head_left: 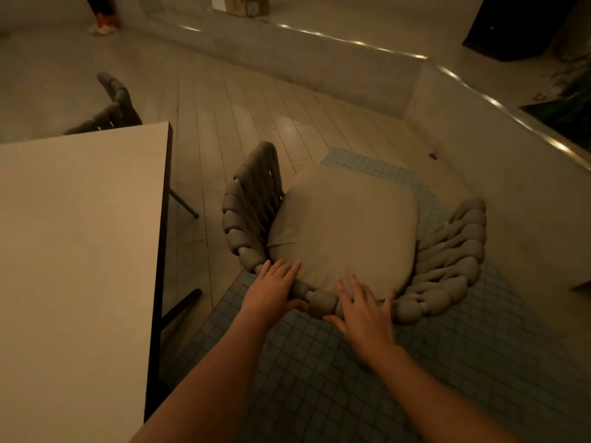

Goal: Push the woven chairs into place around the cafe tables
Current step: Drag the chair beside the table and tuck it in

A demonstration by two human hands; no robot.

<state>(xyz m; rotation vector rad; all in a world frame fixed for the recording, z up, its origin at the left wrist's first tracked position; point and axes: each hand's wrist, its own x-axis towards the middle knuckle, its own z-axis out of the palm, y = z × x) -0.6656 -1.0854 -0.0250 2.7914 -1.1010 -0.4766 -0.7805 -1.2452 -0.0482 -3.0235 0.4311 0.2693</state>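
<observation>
Hands are settling on the top rail of a woven chair (351, 244) in the head view, the one view I have. My left hand (275, 289) is lying across the braided backrest with its fingers nearly straight and thumb tucked under the rail; my right hand (364, 310) is resting beside it, fingers spread toward the seat cushion (345, 228), thumb hooking the rail's outer side. Neither is clenching. The chair is standing apart from the cafe table (80, 251) on my left, facing away from it. I am judging this as the start of the push: next I am needing to swing the chair round toward the table edge. A second woven chair (118, 103) is waiting at the far side.
</observation>
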